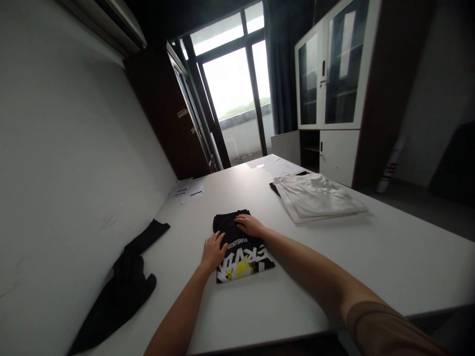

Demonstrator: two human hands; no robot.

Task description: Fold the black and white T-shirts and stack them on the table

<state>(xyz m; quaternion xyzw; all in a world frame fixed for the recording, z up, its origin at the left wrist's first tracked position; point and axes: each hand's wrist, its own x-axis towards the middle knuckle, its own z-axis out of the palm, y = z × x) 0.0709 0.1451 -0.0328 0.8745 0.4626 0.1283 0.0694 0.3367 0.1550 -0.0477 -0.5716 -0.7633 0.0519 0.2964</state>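
A folded black T-shirt (237, 247) with white lettering and a yellow print lies flat on the white table (237, 321) in front of me. My left hand (215, 250) rests on its left edge, fingers stretched out. Farther up, my right hand (250, 225) lies across the upper part of the shirt near its collar end, its fingers extended over the cloth. Neither hand grips the fabric as far as I can see. Both forearms reach in from the bottom of the view.
To the right lies a stack of folded white garments (319, 195) with some black cloth under it. A crumpled black garment (126, 282) sits at the left by the wall. Papers (191, 190) lie at the far left, more sheets (278, 165) at the far end. Beyond stands a cabinet (339, 153).
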